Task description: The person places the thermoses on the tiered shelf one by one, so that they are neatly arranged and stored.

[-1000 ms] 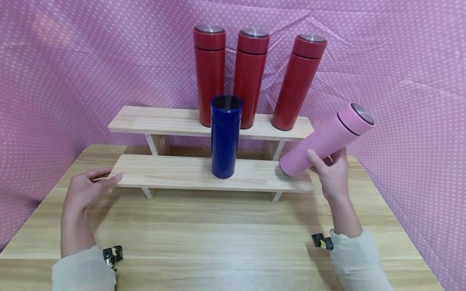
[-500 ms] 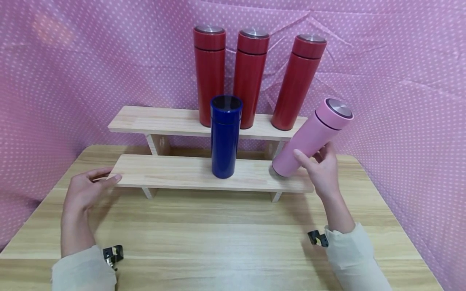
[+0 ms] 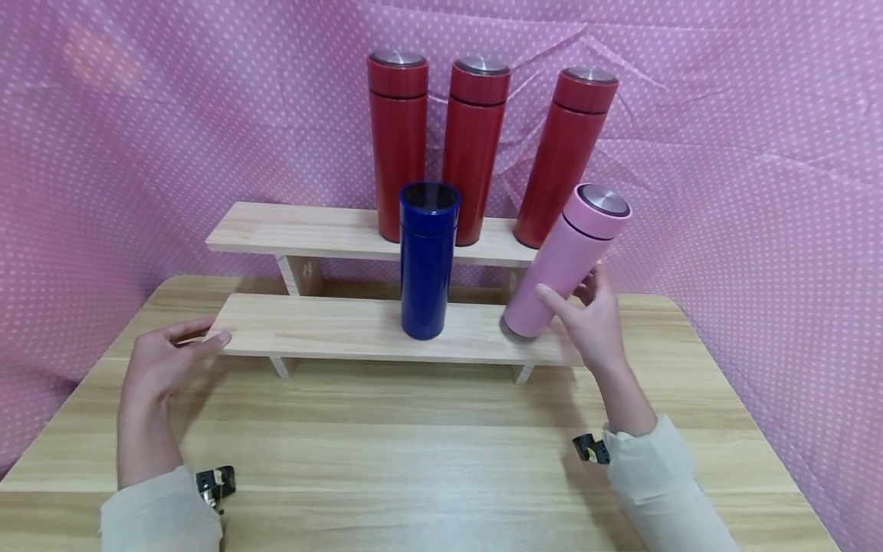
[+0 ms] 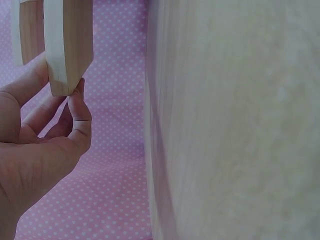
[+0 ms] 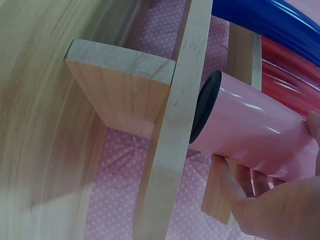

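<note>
My right hand (image 3: 589, 318) grips a pink thermos bottle (image 3: 559, 261) low on its body. It leans to the right, its base at the right part of the lower board of a two-step wooden shelf (image 3: 324, 322). The right wrist view shows the black base of the pink bottle (image 5: 265, 127) close to the board; whether it rests flat is hard to tell. My left hand (image 3: 165, 353) pinches the left end of that lower board, as the left wrist view also shows on the board end (image 4: 60, 55). A blue thermos bottle (image 3: 428, 268) stands mid-board.
Three red thermos bottles (image 3: 400, 138) stand on the upper board (image 3: 297, 222), the rightmost red bottle (image 3: 566, 153) apart from the other two. The shelf stands on a wooden table (image 3: 414, 452), with a pink dotted cloth (image 3: 207, 115) behind and at the sides.
My right hand has moved left with the pink bottle, which has tilted closer to upright, its base shifting left along the lower board. My left hand has stayed in place.
</note>
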### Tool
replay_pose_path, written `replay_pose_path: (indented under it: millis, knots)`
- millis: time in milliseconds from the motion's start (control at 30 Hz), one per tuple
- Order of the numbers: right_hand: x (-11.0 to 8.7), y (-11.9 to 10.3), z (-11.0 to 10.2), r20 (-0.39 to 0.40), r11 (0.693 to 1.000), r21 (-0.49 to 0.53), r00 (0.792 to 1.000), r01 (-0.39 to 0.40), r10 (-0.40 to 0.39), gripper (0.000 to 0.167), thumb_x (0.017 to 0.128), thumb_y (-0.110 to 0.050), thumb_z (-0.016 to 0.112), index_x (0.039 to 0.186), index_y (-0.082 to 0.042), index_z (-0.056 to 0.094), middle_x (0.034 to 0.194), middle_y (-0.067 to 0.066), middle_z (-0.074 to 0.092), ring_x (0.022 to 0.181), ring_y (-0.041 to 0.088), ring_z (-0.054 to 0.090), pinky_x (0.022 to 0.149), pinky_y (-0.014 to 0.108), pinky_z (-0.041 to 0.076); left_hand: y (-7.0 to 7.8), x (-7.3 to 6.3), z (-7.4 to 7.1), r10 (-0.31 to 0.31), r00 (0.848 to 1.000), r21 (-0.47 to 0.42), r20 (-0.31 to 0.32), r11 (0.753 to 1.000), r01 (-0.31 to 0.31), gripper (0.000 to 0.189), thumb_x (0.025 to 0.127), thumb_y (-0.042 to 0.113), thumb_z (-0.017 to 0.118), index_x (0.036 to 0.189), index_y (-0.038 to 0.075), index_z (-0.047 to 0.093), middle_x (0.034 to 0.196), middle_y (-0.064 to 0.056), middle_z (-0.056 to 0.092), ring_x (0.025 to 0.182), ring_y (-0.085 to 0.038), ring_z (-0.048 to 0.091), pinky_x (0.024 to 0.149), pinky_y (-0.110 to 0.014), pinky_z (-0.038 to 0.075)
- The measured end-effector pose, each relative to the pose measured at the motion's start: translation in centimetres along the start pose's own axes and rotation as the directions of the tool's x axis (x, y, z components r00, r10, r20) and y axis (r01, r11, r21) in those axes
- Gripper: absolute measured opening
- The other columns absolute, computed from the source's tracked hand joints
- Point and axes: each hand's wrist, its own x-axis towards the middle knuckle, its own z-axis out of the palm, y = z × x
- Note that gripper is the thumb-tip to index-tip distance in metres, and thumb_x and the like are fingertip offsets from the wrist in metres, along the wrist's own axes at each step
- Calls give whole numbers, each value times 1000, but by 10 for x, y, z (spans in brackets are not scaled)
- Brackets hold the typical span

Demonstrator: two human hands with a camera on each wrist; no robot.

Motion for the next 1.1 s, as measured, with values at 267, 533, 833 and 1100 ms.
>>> replay_pose_path:
  millis: [267, 533, 833, 1100]
  knots:
    - [1, 3, 8, 44, 999, -29, 999, -22, 23, 68, 87, -21, 82, 141, -4, 44, 135, 12, 53, 118, 25, 52, 103, 44, 42, -1, 0, 0, 3, 1000, -8, 10, 1000, -3, 84, 88, 56, 74, 150, 6, 48, 143, -11, 51, 120, -21, 48, 98, -38, 42]
    - [2, 5, 13, 70, 999, -26, 997, -21, 23, 71, 86, -23, 82, 142, -3, 44, 135, 12, 52, 118, 26, 52, 101, 43, 43, -1, 0, 2, -2, 1000, -34, 25, 999, 2, 86, 89, 56, 72, 152, 5, 45, 152, -20, 42, 136, -39, 38, 110, -54, 35]
    - [2, 5, 16, 82, 999, -28, 996, -31, 33, 73, 85, -24, 83, 143, -4, 44, 135, 11, 52, 119, 27, 53, 98, 42, 46, -1, 1, 2, -2, 1000, -28, 4, 1000, 2, 84, 88, 56, 74, 150, 5, 47, 146, -14, 48, 130, -32, 43, 96, -31, 43]
    - [5, 6, 18, 77, 1000, -24, 997, -20, 22, 72, 84, -21, 83, 142, -2, 45, 133, 12, 53, 117, 26, 54, 98, 42, 48, -1, 1, 2, 2, 1000, -25, 1, 1000, -2, 84, 88, 55, 74, 150, 4, 48, 147, -16, 47, 127, -29, 45, 83, -18, 42]
